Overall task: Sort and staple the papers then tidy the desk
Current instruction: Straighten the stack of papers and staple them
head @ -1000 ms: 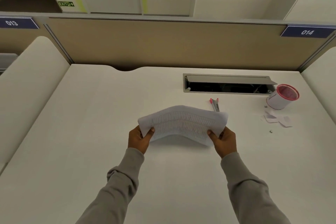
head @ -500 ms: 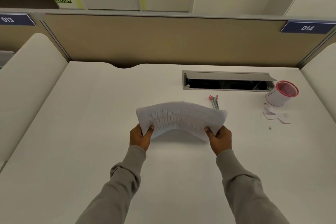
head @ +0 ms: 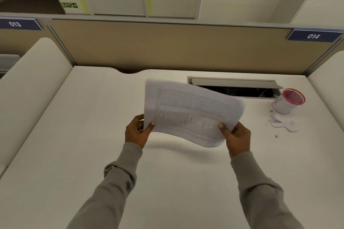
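- Papers (head: 191, 113) sit higher than half a sec ago and are tipped up more, so the printed face shows and the far edge overlaps the left end of the cable tray (head: 242, 87). Hands?
- L hand (head: 136, 132) pinches the near-left corner, thumb on the print, fingers curled behind the sheet edge. R hand (head: 236, 137) does the same at the near-right corner, thumb on top and fingers clamped underneath. Both forearms in grey sleeves (head: 119, 182) reach fwd from the bottom edge, wrists angled inward.
- Stack flat?
- No. It sags in the middle btw the two grips and is held clear of the bench (head: 74, 154), w/ a shadow below it.
- What else is on the bench?
- White cup (head: 287, 101) w/ a red rim at the right, just beside the tray's right end. Paper scraps (head: 281, 123) lie near it, plus one tiny bit apart; can't tell what that is.
- Room?
- Tan partition (head: 167, 48) at the back. Blue tag 013 (head: 14, 24) on the left, 014 (head: 313, 36) on the right. White cabinets above and a green exit sign (head: 69, 5) top left. Pale curved panels flank the bench.
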The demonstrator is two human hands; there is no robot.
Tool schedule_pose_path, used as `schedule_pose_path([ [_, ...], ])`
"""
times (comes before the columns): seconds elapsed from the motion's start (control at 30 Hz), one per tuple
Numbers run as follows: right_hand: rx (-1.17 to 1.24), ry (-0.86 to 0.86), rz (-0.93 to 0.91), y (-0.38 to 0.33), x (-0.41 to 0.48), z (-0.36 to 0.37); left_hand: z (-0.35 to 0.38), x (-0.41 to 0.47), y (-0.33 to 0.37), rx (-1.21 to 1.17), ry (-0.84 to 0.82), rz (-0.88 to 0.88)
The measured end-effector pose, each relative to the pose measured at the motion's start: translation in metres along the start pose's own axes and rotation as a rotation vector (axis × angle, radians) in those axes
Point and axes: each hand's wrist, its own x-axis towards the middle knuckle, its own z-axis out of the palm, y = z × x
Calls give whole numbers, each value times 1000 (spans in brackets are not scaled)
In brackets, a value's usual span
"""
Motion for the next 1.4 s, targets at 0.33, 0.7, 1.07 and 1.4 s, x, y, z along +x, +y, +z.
schedule_pose_path([
  [0.33,393,20,305,11,-21,15,33,-24,33,-801,-67,-337],
  [0.7,237,146,429,11,-17,10,26,-20,65,-565,-119,-129],
  [1.07,-110,-442,-11,-73,38,21,12,-18,91,-264,-364,67],
  [1.4,74,-601,123,-65,34,39,-6,-18,98,-148,-439,135],
])
